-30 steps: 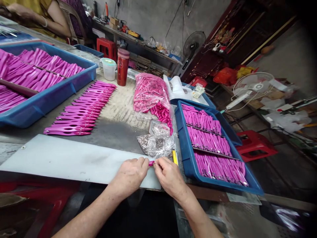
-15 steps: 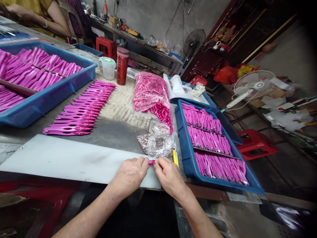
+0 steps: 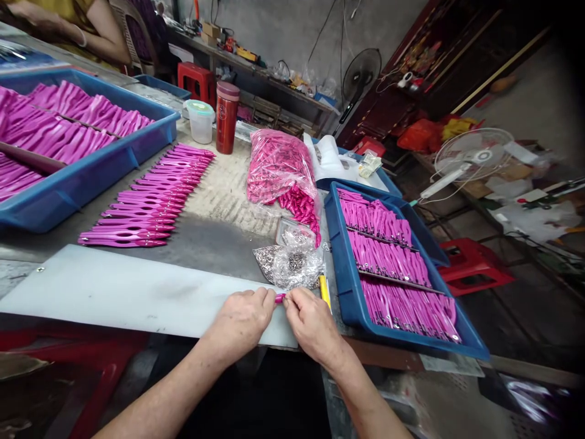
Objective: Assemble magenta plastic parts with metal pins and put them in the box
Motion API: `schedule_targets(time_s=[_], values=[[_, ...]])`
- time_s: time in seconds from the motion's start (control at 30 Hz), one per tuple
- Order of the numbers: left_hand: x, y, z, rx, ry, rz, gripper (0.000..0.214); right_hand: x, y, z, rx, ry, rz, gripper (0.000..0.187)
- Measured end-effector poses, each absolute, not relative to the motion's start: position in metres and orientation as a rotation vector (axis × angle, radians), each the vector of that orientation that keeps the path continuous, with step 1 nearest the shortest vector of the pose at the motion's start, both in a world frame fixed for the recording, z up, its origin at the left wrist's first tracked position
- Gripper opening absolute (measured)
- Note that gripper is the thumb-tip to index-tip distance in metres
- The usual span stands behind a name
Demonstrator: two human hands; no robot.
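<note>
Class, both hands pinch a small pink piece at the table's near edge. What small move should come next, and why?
Probably press the hands slightly together. The left hand and right hand each pinch an end of the pink piece over the grey mat, beside the bag of small metal parts; whether anything is being fitted is hidden.

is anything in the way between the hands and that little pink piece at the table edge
Nothing visible does. The left hand and right hand both pinch the small pink piece between their fingertips, over the grey sheet. The clear bag of metal parts lies just behind them, not in between.
</note>
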State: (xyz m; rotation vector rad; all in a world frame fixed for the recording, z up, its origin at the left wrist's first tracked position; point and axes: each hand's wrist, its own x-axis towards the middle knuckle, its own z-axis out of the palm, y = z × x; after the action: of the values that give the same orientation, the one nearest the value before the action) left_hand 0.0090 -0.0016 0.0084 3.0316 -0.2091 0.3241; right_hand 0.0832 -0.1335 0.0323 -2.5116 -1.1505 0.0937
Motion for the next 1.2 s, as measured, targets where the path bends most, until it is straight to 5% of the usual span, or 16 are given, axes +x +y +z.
schedule_targets(time_s=[1.2], values=[[0.0097,-0.0014,0.0068,3.013,-0.193,0.29,0.013,0.0861,-0.133,0.0307,-2.544,-1.215,0.108,0.022]])
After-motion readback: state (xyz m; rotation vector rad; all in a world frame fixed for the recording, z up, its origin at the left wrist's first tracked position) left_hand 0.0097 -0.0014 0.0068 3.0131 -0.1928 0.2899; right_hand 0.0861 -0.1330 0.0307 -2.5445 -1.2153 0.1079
